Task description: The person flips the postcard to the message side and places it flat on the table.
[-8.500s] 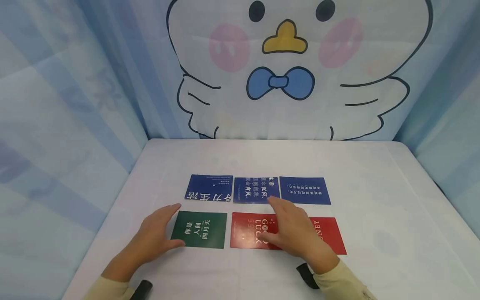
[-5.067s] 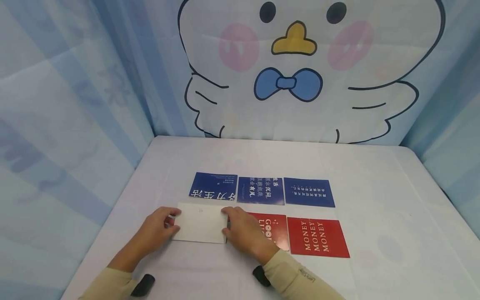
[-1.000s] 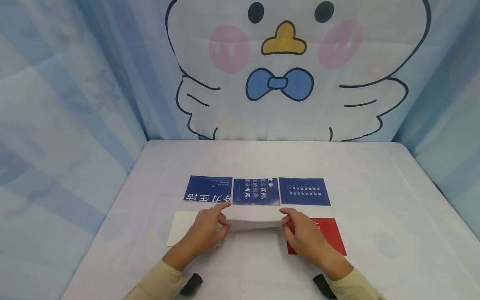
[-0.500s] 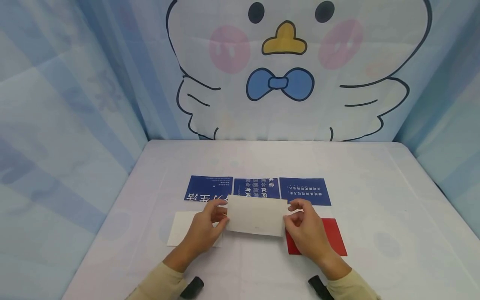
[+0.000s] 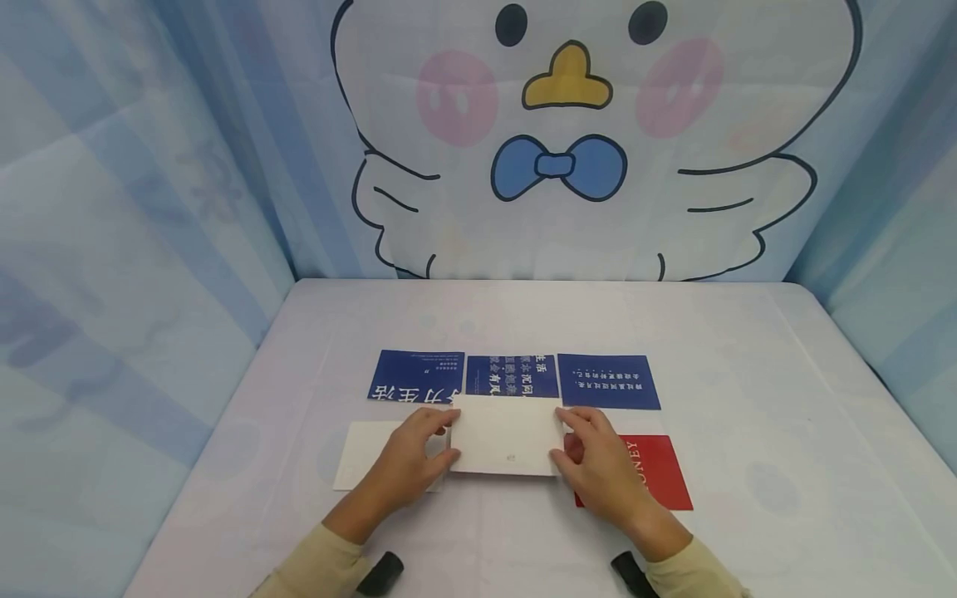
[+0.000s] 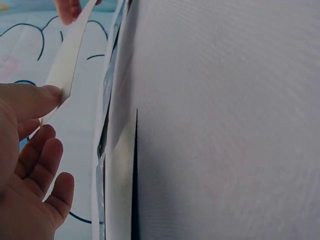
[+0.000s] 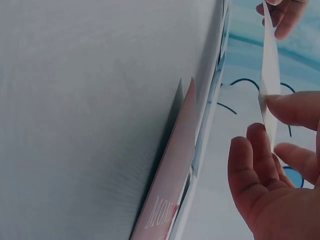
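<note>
Between my two hands is a postcard-like card (image 5: 508, 433), its plain cream side up with a tiny mark near the front edge. My left hand (image 5: 404, 455) pinches its left edge, the thumb (image 6: 45, 100) showing in the left wrist view. At the right edge my right hand (image 5: 604, 473) pinches it likewise, other fingers (image 7: 245, 170) loosely bent. Both wrist views show the card held above the table. A second cream-side-up card (image 5: 362, 453) lies left, partly behind my left hand. To the right, a red card (image 5: 660, 473) lettered "MONEY" is partly covered by my right hand.
Behind the held card lie three blue cards in a row: left (image 5: 417, 374), middle (image 5: 512, 375) and right (image 5: 609, 382). They rest on a white-covered table (image 5: 748, 374). A cartoon-printed curtain (image 5: 557, 232) stands at the back.
The left card, green earlier, now lies cream side up. Both hands took up the red "GOOD LUCK" card in the middle and turned it over; its cream face has tipped flatter since half a second ago.
</note>
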### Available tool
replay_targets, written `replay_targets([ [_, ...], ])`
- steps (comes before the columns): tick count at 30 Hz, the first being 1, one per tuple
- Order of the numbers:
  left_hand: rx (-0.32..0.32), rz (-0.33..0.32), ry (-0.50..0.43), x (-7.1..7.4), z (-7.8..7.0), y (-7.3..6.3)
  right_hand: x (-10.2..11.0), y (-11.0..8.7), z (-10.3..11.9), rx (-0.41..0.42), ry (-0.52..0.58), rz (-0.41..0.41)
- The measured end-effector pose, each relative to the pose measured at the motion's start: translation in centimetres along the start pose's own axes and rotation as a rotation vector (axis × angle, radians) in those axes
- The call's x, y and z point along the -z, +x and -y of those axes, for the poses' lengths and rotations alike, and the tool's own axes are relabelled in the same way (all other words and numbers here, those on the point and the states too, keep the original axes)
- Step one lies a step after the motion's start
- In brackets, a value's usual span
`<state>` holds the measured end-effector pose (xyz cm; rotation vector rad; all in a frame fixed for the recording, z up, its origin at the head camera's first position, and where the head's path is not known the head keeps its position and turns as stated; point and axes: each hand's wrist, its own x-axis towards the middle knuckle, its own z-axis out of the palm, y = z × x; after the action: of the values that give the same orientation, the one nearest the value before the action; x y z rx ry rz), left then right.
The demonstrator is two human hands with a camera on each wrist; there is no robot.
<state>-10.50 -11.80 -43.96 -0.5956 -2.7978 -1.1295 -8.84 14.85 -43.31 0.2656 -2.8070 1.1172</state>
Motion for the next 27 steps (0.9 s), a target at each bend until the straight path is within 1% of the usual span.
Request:
replay_targets([
  [13,0.066,0.13,0.018,0.4,0.4,-0.2,0.0,0.4,-0.1,-0.12,0.047,0.151],
  [17,0.066,0.164,0.016,0.4,0.5,-0.2,-0.2,0.4,-0.1,-0.157,0.045,0.188],
  [21,0.074,0.201,0.009,0.3,0.7,-0.2,-0.3,0.3,0.0,-0.164,0.019,0.213],
  [22,0.085,0.21,0.008,0.3,0.7,-0.2,-0.3,0.3,0.0,-0.163,0.013,0.219],
  [27,0.093,0.24,0.03,0.0,1.1,-0.3,-0.4,0.3,0.2,-0.155,-0.009,0.242],
])
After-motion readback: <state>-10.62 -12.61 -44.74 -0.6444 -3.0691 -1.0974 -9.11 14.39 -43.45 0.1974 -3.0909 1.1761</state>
